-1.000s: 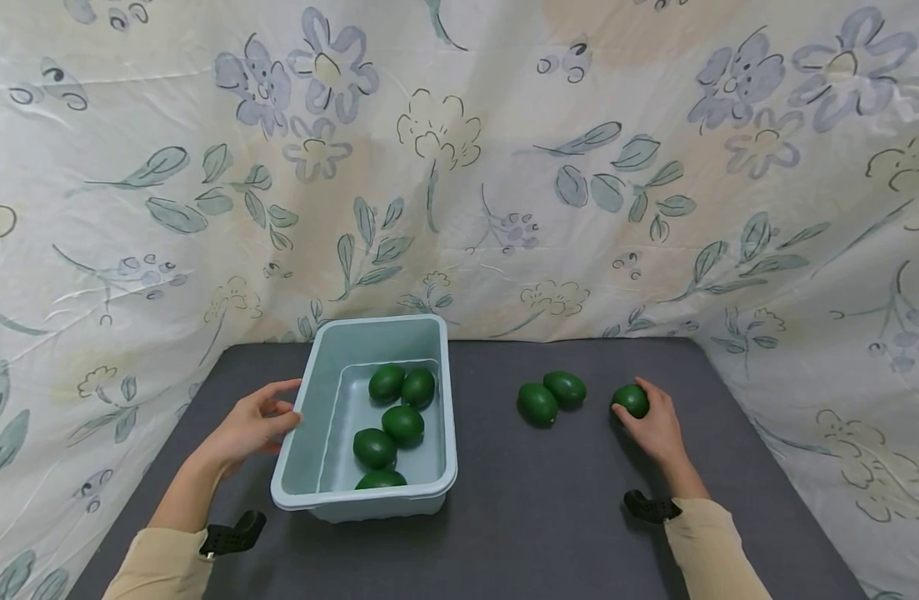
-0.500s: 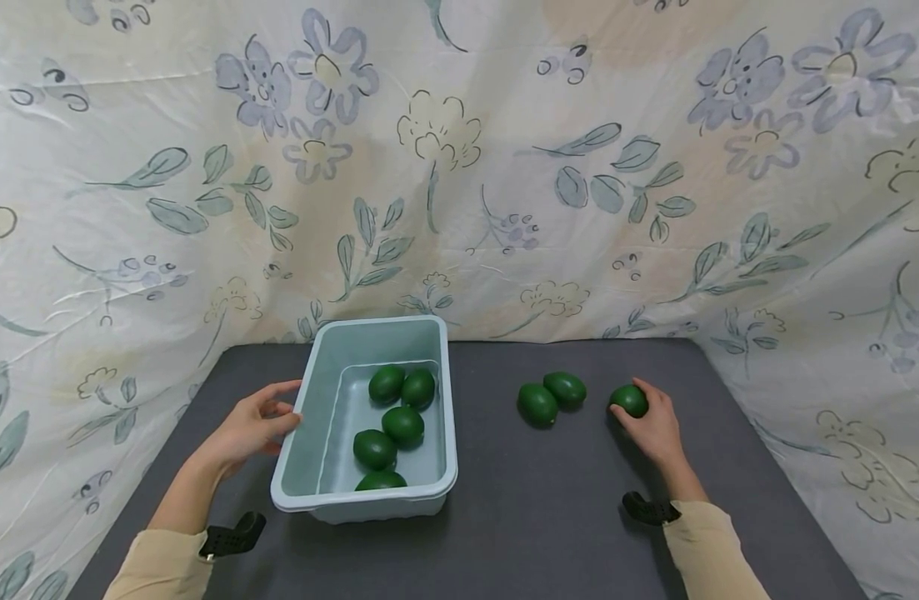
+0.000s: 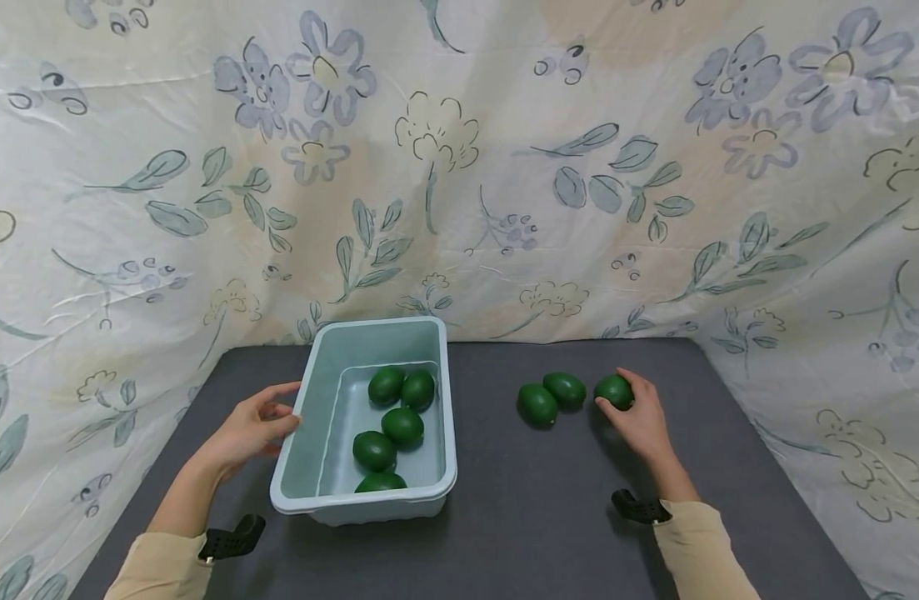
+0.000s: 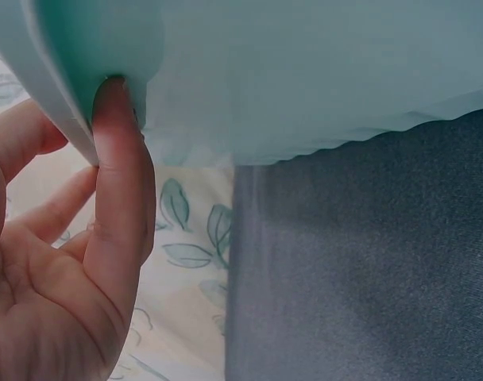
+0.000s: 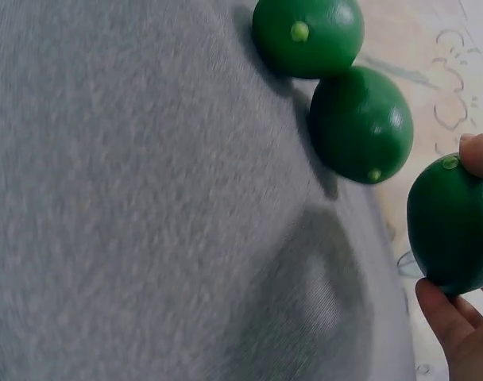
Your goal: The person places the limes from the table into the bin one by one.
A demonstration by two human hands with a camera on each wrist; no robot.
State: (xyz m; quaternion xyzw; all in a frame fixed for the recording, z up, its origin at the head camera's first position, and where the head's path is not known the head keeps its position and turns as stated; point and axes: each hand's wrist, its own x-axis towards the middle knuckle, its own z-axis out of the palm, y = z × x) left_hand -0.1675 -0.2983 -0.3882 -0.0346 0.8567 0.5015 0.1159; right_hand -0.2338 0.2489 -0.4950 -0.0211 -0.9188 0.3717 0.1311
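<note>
My left hand (image 3: 247, 427) holds the left rim of a pale blue-green plastic bin (image 3: 363, 502), its thumb (image 4: 114, 151) against the wall in the left wrist view. Inside the bin lie several dark green limes (image 3: 402, 427). Over on the right, my right hand (image 3: 645, 421) grips another lime (image 3: 613, 391) between thumb and fingers. In the right wrist view this gripped lime (image 5: 450, 226) is raised, with a shadow on the cloth below. Two more limes (image 3: 537, 406) sit touching each other on the table, just left of the right hand.
A dark grey cloth-covered table (image 3: 534, 517) carries everything. Behind and beside it hangs a white flowered curtain (image 3: 459, 167), meeting the table's back edge. Each wrist wears a black strap, such as the one on the right (image 3: 639, 507).
The right hand has lifted its lime a little and moved it left, closer to the two limes on the table. The left hand and the bin stay where they were.
</note>
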